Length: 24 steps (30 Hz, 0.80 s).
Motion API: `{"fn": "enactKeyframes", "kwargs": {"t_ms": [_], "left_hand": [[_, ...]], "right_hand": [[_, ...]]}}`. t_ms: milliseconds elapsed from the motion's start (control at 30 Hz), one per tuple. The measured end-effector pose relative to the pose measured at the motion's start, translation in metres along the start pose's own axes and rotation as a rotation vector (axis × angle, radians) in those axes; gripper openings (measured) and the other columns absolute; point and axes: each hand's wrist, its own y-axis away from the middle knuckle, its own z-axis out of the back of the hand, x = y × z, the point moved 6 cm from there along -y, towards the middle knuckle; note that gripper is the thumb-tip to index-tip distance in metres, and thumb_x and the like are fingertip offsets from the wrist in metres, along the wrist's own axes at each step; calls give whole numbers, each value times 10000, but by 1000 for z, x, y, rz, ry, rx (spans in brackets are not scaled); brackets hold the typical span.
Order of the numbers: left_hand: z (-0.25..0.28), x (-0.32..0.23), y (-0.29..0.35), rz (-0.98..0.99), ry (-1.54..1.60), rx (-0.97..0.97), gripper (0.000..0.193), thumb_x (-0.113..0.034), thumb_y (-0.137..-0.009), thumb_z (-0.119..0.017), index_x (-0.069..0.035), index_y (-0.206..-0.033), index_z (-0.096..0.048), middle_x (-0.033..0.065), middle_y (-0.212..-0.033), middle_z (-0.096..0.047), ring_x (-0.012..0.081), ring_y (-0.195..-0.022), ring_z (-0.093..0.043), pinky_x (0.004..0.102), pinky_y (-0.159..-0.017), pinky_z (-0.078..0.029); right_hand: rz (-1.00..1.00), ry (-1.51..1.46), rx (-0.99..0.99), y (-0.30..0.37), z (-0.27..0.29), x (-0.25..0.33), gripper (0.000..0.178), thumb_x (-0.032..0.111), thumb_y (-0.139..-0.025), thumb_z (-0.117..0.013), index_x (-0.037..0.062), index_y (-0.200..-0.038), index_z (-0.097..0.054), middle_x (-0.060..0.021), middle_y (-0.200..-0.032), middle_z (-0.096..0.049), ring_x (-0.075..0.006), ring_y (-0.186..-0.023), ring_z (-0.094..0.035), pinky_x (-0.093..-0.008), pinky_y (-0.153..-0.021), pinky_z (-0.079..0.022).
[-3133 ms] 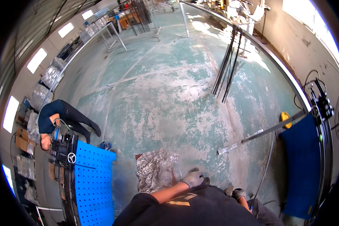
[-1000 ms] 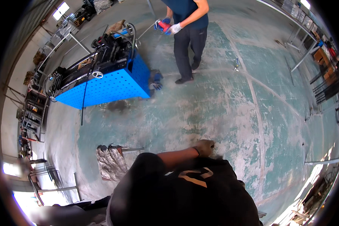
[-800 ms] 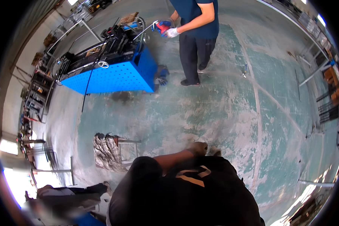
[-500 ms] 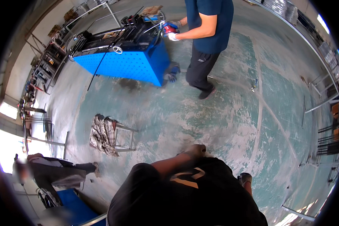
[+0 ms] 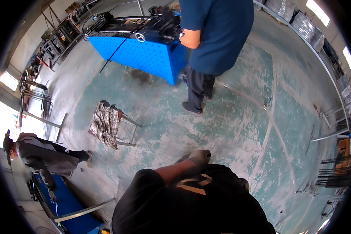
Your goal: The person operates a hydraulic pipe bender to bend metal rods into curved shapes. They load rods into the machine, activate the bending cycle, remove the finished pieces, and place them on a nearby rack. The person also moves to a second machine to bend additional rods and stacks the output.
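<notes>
My left hand (image 5: 201,156) is held in front of my dark shirt, its fingers curled closed. Whatever is inside the fist, if anything, is hidden. It seems to wear a pale, greyish glove. At the right edge of my torso, only a small dark part of my right hand (image 5: 244,184) shows, so its fingers cannot be made out. Neither hand touches anything I can see. Nearest ahead on the left is a metal-legged stool (image 5: 129,130) with a crumpled patterned cloth (image 5: 105,124) draped over it.
Ahead, a co-worker in a blue shirt (image 5: 218,37) stands at a blue machine (image 5: 132,54) with a handwheel (image 5: 140,37). Another person (image 5: 46,154) leans over a blue bench (image 5: 72,201) at left. Dark rods (image 5: 333,171) jut out on the right. A small object (image 5: 266,103) lies on the floor.
The co-worker in blue has moved nearer and turned away, hiding the red item held earlier. My right hand has slipped mostly behind my torso. My left hand stays closed.
</notes>
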Motion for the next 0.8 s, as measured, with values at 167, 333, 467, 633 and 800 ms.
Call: {"fn": "enactKeyframes", "kwargs": {"t_ms": [167,333,467,633,800], "left_hand": [[18,10,4,46,-4,21,252,-223,-892,-589,-117,-1074,-728,194,-1076,-733,399,-1051,-686,476,-902,-528],[22,24,2,21,-26,79,281,-234,-892,-584,-111,-1095,-734,193,-1091,-737,386,-1063,-689,464,-916,-530],[22,32,-4,-38,-63,110,270,-217,-896,-576,-116,-1091,-734,184,-1102,-737,384,-1066,-687,462,-920,-529],[39,25,11,-38,-103,133,256,-198,-902,-570,-132,-1083,-738,164,-1106,-738,381,-1069,-684,460,-917,-530],[18,31,7,-96,-142,214,278,-214,-895,-576,-103,-1094,-735,189,-1096,-738,379,-1066,-691,458,-926,-529]], "right_hand": [[-206,-11,3,34,-19,20,343,420,-848,-603,109,-856,-747,-175,-871,-714,-362,-839,-708,-449,-733,-545],[-322,2,-18,67,-13,36,352,413,-862,-599,106,-900,-767,-177,-917,-732,-350,-871,-719,-446,-755,-545],[-478,-472,-135,93,-24,35,345,396,-863,-615,99,-928,-778,-160,-980,-751,-335,-929,-725,-446,-786,-544],[-505,-589,-177,103,-34,69,302,356,-856,-638,111,-944,-792,-117,-1018,-771,-325,-966,-726,-427,-831,-552],[-579,-333,-210,133,-51,88,264,326,-855,-628,124,-919,-785,-110,-975,-771,-340,-937,-722,-428,-824,-554]]}}
